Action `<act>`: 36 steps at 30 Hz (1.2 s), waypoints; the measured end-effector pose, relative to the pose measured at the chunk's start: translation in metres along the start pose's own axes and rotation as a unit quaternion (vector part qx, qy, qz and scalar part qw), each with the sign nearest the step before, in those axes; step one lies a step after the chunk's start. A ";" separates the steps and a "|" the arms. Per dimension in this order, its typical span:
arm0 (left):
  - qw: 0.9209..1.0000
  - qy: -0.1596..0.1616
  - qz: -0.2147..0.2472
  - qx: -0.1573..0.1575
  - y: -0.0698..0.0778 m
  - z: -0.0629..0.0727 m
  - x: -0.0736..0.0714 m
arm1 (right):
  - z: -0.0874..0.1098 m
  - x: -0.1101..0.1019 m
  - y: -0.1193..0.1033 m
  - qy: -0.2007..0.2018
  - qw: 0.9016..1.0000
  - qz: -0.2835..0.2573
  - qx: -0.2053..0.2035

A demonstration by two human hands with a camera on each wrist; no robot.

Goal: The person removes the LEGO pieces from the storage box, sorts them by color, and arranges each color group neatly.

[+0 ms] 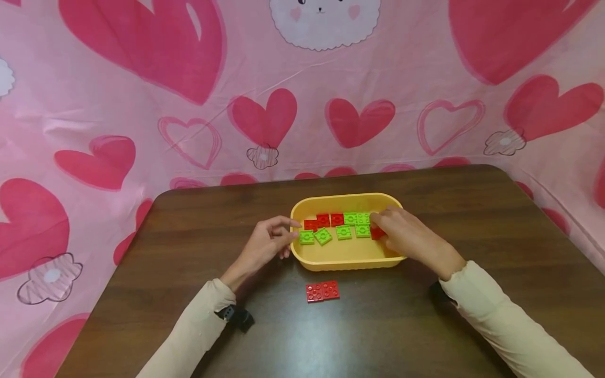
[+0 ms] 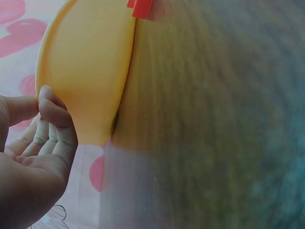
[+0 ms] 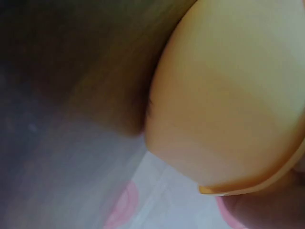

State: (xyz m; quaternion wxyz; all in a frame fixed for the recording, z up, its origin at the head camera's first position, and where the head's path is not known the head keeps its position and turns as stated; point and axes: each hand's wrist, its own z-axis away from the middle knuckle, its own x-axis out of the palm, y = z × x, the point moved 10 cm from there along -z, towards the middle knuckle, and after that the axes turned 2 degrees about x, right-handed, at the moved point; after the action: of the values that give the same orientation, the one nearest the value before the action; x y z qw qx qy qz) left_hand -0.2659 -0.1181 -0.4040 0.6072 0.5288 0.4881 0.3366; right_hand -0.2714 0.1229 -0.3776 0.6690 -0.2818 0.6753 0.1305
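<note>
In the head view a yellow plastic tub (image 1: 350, 254) stands on the table with several red and green square building blocks in it. My left hand (image 1: 270, 239) is at the tub's left end; the left wrist view shows its thumb and index finger pinching the rim (image 2: 39, 71). My right hand (image 1: 406, 233) reaches over the right end, its fingers on a red block (image 1: 377, 233) that they partly hide. Green blocks (image 1: 362, 231) lie just left of those fingers. In the right wrist view the tub wall (image 3: 224, 105) covers most of the right hand.
Two red blocks (image 1: 323, 291) lie side by side on the dark wooden table (image 1: 378, 325), in front of the tub. A pink cloth with hearts (image 1: 312, 73) hangs behind the table. Each wrist wears a dark strap (image 1: 236, 315).
</note>
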 end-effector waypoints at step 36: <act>1.000 0.000 -0.011 -0.006 0.008 0.001 0.002 | 0.009 -0.026 -0.017 0.053 0.994 -0.096 -0.022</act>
State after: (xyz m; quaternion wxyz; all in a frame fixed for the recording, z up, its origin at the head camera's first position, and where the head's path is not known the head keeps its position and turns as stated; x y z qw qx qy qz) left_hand -0.2634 -0.1146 -0.3966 0.6139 0.5198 0.4921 0.3329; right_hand -0.2562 0.1192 -0.3489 0.6354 -0.3660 0.6767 0.0654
